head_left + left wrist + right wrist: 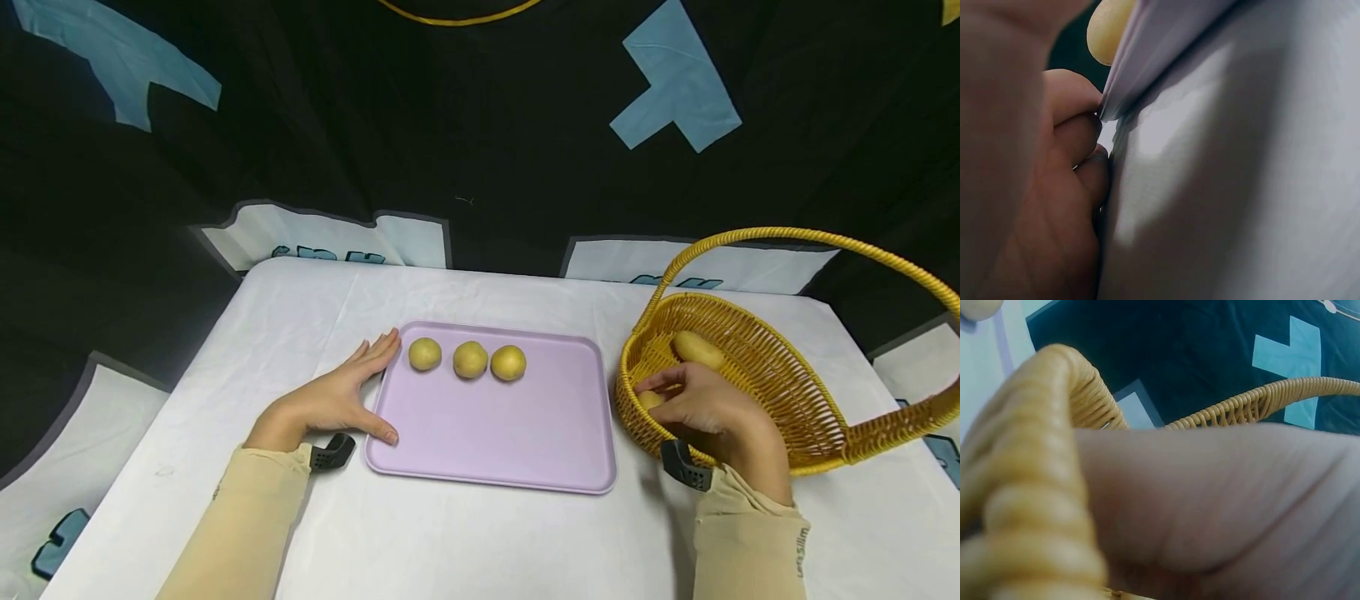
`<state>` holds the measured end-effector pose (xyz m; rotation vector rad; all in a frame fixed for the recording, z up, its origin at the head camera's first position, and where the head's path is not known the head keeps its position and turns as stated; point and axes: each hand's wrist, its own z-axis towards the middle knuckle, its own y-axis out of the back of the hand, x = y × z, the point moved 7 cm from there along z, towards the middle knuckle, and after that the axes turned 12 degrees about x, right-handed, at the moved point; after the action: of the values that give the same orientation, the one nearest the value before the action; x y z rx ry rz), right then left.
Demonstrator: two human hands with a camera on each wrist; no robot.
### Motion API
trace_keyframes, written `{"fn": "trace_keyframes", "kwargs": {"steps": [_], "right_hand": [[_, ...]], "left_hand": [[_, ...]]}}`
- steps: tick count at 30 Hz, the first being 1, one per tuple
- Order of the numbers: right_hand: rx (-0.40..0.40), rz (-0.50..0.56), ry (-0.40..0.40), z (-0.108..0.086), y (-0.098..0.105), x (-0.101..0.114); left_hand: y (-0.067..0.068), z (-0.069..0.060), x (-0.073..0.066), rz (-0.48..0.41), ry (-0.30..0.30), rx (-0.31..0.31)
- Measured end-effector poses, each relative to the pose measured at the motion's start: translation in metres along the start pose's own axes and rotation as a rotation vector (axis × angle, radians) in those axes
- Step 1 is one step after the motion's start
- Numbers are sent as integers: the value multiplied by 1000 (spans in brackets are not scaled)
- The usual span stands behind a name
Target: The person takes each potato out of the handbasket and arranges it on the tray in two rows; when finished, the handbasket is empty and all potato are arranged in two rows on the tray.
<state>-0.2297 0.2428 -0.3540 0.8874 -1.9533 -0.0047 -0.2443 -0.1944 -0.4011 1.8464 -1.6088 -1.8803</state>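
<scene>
Three round yellow potatoes [470, 360] lie in a row near the far side of a lilac tray [491, 433]. My left hand [330, 404] rests with spread fingers at the tray's left edge, its thumb over the rim; the left wrist view shows the fingertips [1075, 94] against the tray's side. My right hand [708, 404] reaches into a yellow wicker basket [795, 375] and pinches a potato [649, 400] near its left wall. Another, longer potato [697, 350] lies behind that hand in the basket. The right wrist view hides the fingertips behind the basket rim [1035, 506].
The tray and basket stand on a table with a white cloth [480, 542]. The basket's tall arched handle [795, 235] rises over its right part. A dark curtain [465, 125] with blue shapes hangs behind the table.
</scene>
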Motion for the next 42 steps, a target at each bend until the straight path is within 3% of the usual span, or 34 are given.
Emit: {"fn": "trace_keyframes", "kwargs": {"steps": [4, 9, 16, 27, 35, 42], "right_hand": [[-57, -51, 10, -2, 6, 5], [-185, -119, 47, -11, 17, 16], [-308, -55, 135, -24, 21, 33], [-359, -47, 243, -32, 17, 52], [-356, -3, 410, -25, 4, 69], [-323, -30, 415, -11, -10, 77]], "left_hand": [[0, 0, 0, -2, -3, 2], [-1, 0, 0, 1, -1, 1], [-1, 0, 1, 0, 6, 2], [-2, 1, 4, 3, 11, 0], [0, -1, 2, -4, 13, 0], [0, -1, 0, -9, 11, 12]]}}
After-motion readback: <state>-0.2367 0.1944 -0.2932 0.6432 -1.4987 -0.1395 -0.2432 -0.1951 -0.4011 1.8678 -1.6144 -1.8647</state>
